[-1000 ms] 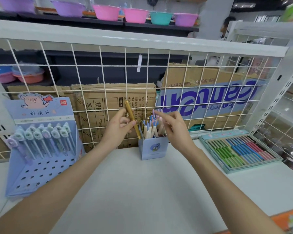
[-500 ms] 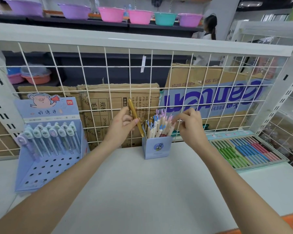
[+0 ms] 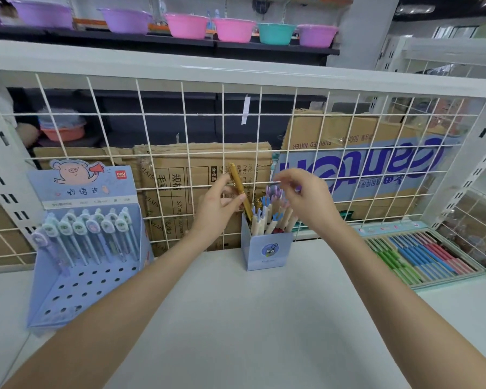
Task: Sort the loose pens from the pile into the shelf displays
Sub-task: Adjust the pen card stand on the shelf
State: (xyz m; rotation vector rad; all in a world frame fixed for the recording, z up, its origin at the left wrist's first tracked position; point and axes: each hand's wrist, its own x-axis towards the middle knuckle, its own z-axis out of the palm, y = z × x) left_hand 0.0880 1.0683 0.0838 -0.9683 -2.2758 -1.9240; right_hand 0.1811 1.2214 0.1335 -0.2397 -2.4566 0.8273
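From the head view, the left hand [image 3: 218, 206] pinches a gold pen [image 3: 239, 192] between thumb and fingers, its lower end dipping into the blue pen box [image 3: 267, 249] on the white shelf [image 3: 236, 318]. The right hand [image 3: 306, 199] hovers over the pens in that box, fingers loosely spread and blurred, holding nothing that I can make out

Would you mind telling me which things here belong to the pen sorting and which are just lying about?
Part of the job:
gold pen, held by the left hand
pen cup, right hand above its pens
pig pen stand
flat pen tray

Just lying about:
plastic bowls on the top shelf
cardboard boxes behind the wire grid
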